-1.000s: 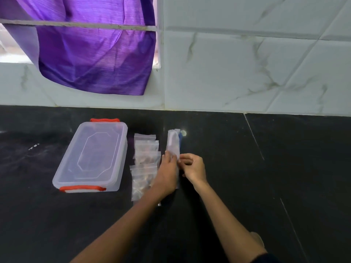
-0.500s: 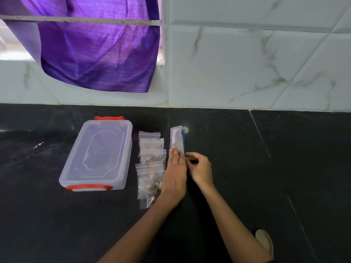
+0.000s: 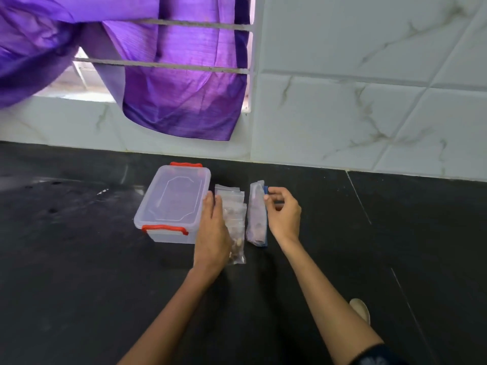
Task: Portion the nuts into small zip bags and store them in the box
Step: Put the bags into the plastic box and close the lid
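A clear plastic box with red latches stands on the black counter with its lid on. Right of it lies a column of small zip bags of nuts, overlapping one another. Further right lies a larger bag of nuts with a blue strip along its right edge. My left hand lies flat with straight fingers over the left side of the small bags, its fingertips by the box's right wall. My right hand hovers by the larger bag's right edge, fingers loosely curled, fingertips at the blue strip near its top.
A white marble-tiled wall rises behind the counter. A purple curtain hangs over a barred window at the back left. A light shoe shows below the counter's edge at lower right.
My left hand has left the larger bag and slid left onto the small bags. My right hand has moved up along that bag's right edge. The view has tilted upward.
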`<state>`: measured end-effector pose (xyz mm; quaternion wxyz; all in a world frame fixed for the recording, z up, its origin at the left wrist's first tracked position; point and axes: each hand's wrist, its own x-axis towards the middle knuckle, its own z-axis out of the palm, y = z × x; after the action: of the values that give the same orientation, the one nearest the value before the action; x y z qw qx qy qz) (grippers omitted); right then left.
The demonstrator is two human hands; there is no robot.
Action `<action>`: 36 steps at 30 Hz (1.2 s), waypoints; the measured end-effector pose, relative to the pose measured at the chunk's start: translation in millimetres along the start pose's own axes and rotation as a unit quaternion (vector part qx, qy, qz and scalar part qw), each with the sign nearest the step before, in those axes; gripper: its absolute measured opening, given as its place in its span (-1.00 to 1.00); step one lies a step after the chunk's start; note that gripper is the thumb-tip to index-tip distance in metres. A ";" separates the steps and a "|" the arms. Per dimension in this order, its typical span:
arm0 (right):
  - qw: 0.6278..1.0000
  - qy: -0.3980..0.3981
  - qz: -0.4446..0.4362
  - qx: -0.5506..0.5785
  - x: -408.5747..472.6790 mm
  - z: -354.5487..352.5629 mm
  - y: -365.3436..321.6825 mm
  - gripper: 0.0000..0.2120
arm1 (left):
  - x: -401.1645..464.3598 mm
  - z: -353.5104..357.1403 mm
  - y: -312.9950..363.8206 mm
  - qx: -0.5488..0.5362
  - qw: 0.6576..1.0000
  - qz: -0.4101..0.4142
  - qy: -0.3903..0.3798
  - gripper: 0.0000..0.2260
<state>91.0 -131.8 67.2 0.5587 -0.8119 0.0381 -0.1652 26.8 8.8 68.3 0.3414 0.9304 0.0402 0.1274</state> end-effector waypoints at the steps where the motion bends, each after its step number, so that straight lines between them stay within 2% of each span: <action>1: 1.000 -0.004 -0.010 0.005 -0.7 4.6 -5.9 -0.88 | -2.4 -8.8 -3.4 -0.015 0.999 -0.016 0.024 -0.42; 5: 0.998 -0.049 -0.044 0.015 0.6 28.6 -28.6 -0.88 | -8.9 -38.3 -24.1 -0.033 0.989 -0.103 0.097 -0.46; 10: 0.990 -0.111 -0.082 -0.017 22.9 71.9 -52.2 -0.85 | -15.7 -57.3 -47.0 -0.094 0.963 -0.202 0.152 -0.38; 13: 0.978 -0.165 -0.109 -0.068 41.6 99.2 -60.4 -0.80 | -16.1 -62.3 -54.3 -0.164 0.932 -0.275 0.173 -0.31; 17: 0.944 -0.247 -0.145 -0.165 66.8 128.8 -67.3 -0.69 | -13.3 -59.0 -62.6 -0.287 0.883 -0.332 0.165 -0.46; 20: 0.918 -0.284 -0.158 -0.226 83.0 152.2 -65.7 -0.63 | -10.9 -53.2 -71.6 -0.355 0.855 -0.345 0.152 -0.61; 26: 0.903 -0.324 -0.135 -0.249 102.2 192.8 -58.6 -0.72 | -4.1 -48.0 -79.7 -0.419 0.804 -0.402 0.130 -0.48; 30: 0.915 -0.298 -0.123 -0.245 103.9 202.1 -51.2 -0.73 | -5.8 -51.5 -79.9 -0.512 0.744 -0.416 0.105 -0.63; 33: 0.915 -0.293 -0.129 -0.244 107.0 200.3 -54.4 -0.72 | -8.8 -51.8 -78.8 -0.541 0.725 -0.413 0.103 -0.72; 36: 0.920 -0.275 -0.144 -0.239 103.3 192.7 -65.8 -0.70 | -14.5 -55.1 -79.6 -0.566 0.710 -0.405 0.108 -0.74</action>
<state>240.1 39.7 89.1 0.3072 -0.9313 -0.1959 0.0004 -0.7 101.7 54.4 0.8166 0.4370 0.3696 0.0754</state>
